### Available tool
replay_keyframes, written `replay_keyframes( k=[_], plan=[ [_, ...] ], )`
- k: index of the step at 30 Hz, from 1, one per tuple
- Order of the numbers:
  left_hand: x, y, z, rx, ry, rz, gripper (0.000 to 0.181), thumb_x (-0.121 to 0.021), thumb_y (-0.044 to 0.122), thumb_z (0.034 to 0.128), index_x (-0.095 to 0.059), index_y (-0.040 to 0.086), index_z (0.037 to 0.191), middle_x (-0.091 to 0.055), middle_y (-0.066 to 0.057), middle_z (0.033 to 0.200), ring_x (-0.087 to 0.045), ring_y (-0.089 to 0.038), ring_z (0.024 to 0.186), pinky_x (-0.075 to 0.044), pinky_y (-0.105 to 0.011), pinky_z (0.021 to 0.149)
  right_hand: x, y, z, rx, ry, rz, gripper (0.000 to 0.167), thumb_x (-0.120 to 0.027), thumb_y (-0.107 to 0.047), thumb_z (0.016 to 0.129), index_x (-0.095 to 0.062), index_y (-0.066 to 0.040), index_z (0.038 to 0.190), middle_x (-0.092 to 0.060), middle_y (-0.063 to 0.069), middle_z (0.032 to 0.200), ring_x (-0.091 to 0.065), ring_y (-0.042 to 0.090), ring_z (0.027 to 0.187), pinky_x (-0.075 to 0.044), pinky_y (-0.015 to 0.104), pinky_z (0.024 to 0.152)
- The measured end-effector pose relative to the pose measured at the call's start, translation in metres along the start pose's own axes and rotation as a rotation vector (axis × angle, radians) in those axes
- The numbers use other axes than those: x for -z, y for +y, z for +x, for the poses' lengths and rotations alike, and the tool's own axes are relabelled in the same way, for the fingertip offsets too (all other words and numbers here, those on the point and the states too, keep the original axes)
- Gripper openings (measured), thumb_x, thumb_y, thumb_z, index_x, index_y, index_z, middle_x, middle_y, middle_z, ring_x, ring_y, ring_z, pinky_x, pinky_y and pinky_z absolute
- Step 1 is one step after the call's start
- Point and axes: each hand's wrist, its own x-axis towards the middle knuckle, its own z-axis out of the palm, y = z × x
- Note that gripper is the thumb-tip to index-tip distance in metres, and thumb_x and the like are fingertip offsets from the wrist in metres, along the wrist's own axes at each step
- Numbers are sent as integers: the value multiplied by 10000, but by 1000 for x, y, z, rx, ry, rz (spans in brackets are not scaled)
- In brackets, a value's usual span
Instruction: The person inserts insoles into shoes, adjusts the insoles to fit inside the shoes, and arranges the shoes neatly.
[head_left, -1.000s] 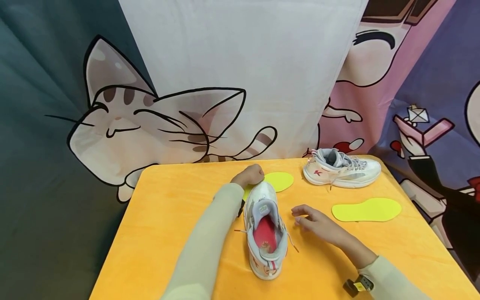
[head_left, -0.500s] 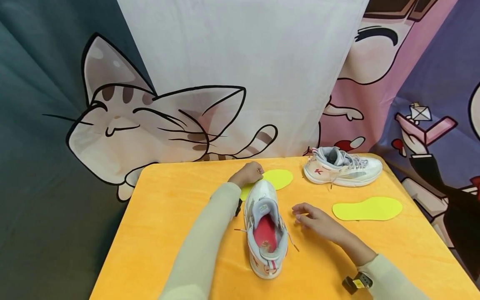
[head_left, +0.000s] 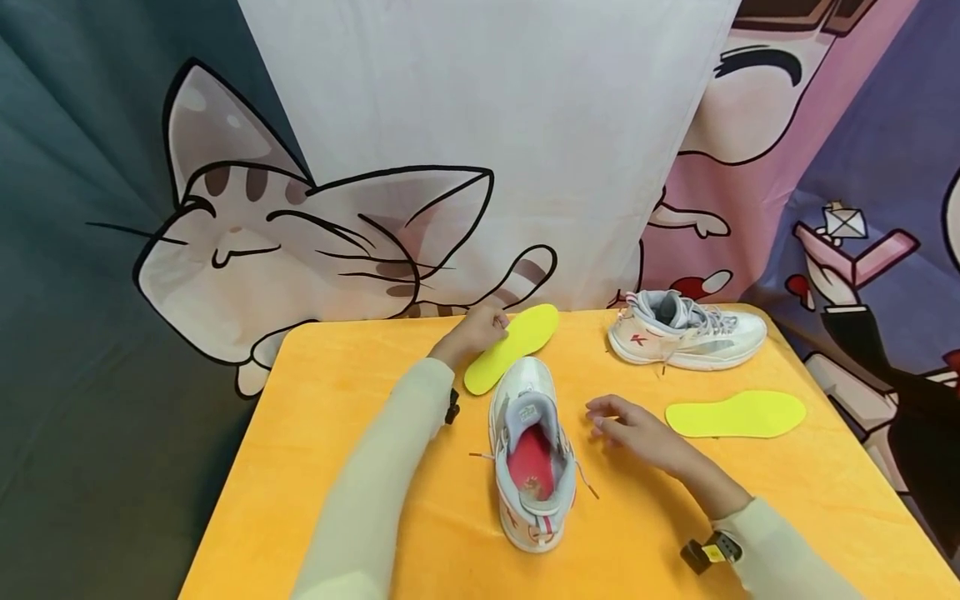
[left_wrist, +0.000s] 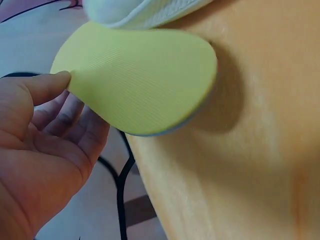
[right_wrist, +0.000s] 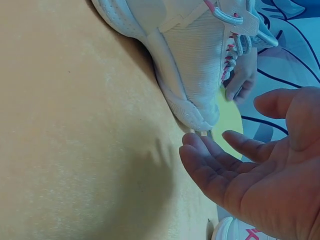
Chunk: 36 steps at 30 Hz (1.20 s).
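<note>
Thumb and fingers of my left hand (head_left: 474, 333) pinch the edge of a yellow insole (head_left: 513, 350), raised off the table and tilted. The left wrist view shows this insole (left_wrist: 135, 80) with a shadow beside it and the thumb on its upper face. Just in front stands a white shoe (head_left: 527, 379), toe pointing away, its red inner sole (head_left: 531, 462) visible through the opening. To the right of that shoe hovers my right hand (head_left: 637, 433), fingers loosely bent and holding nothing. In the right wrist view, the shoe (right_wrist: 195, 65) is beyond the fingertips.
A second white shoe (head_left: 686, 333) lies sideways at the back right of the yellow table (head_left: 360, 392). Another yellow insole (head_left: 735, 415) is flat on the table in front of it. Behind the table hangs a printed cloth (head_left: 487, 108) with cartoon figures.
My left hand has pinched the far insole and lifted it, moving a little left and away; the insole has swung to a steeper angle. The right hand stays in place.
</note>
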Motion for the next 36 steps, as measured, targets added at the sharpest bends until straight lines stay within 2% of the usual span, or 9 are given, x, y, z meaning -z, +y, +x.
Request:
replay_keyframes(
  k=[5, 9, 17, 26, 31, 36],
  plan=[
    [19, -1, -13, -17, 28, -39, 168, -606, 67, 1024, -650, -19, 1162, -604, -137, 1085, -570, -215, 926, -503, -281, 775, 3, -4, 3, -8, 14, -3, 451, -525, -189, 1089, -456, 112, 1417, -580, 316, 1359, -653, 337, 1110, -587, 355, 860],
    [32, -1, -25, -58, 53, -35, 183, -611, 71, 1018, -657, -18, 1171, -649, -159, 1119, -611, -239, 973, -541, -294, 791, 5, -7, 6, -2, 21, -7, 456, -515, -184, 1094, -442, 117, 1428, -548, 333, 1399, -644, 380, 1167, -587, 387, 894],
    [48, 7, -57, -89, 61, -107, 197, -628, 105, 1008, -645, 5, 1177, -635, -125, 1074, -587, -229, 944, -529, -304, 733, 9, -19, 12, 9, 25, -2, 479, -525, -192, 1088, -427, 114, 1444, -516, 341, 1434, -629, 394, 1183, -579, 440, 959],
    [49, 13, -90, -118, 95, -221, 204, -647, 113, 1004, -640, 21, 1186, -633, -133, 1025, -649, -227, 856, -619, -403, 715, 13, -30, 21, 23, 25, 0, 465, -500, -195, 1098, -426, 89, 1460, -500, 337, 1456, -620, 379, 1237, -570, 409, 988],
    [44, 11, -106, -130, 133, -303, 183, -646, 80, 1006, -632, 21, 1179, -630, -135, 995, -672, -223, 809, -622, -419, 672, 12, -38, 29, 33, 38, 3, 444, -482, -228, 1107, -457, 55, 1449, -533, 307, 1441, -632, 357, 1236, -572, 365, 981],
    [35, 12, -118, -128, 178, -408, 151, -659, 67, 997, -620, 39, 1140, -616, -109, 933, -682, -207, 737, -621, -423, 649, 10, -49, 38, 72, 32, 36, 449, -472, -238, 1111, -458, 60, 1445, -544, 300, 1430, -629, 384, 1244, -568, 376, 993]
  ],
)
